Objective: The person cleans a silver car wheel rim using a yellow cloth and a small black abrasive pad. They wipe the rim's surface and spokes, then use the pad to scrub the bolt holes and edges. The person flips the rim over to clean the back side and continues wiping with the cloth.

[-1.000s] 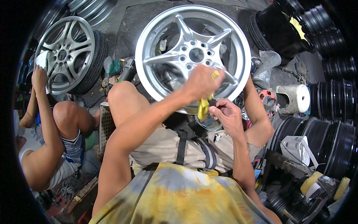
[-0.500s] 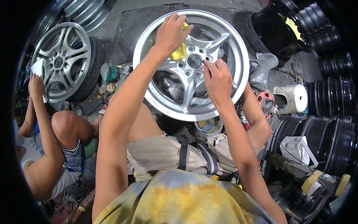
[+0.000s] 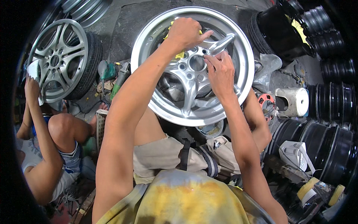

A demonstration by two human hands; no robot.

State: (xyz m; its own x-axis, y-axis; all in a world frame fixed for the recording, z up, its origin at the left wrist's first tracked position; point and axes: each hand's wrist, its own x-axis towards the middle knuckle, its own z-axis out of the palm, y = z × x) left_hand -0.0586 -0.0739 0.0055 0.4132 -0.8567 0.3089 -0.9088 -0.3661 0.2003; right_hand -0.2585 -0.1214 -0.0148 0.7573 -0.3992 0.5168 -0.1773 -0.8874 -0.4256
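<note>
A silver alloy wheel rim (image 3: 189, 92) with several spokes lies face up in front of me, over my legs. My left hand (image 3: 185, 33) is closed on a crumpled yellow sheet (image 3: 179, 55) at the upper left of the rim's face. Most of the sheet is under the hand; whether it is paper or cloth I cannot tell. Beside the centre hole, my right hand (image 3: 222, 71) touches the rim near a bolt hole, its thumb and fingers bent together. What lies between those fingertips, if anything, is too small to make out.
On the left a co-worker's hand (image 3: 33, 87) holds a white sheet against another silver wheel (image 3: 54, 61). A green power tool (image 3: 108, 71) lies between us. Black rims (image 3: 328, 99), a white stool (image 3: 294, 100) and a black wheel (image 3: 274, 33) stand on the right.
My left hand has shifted to the right over the rim's face and turned, covering more of the yellow sheet. My right hand has barely moved beside the centre hole.
</note>
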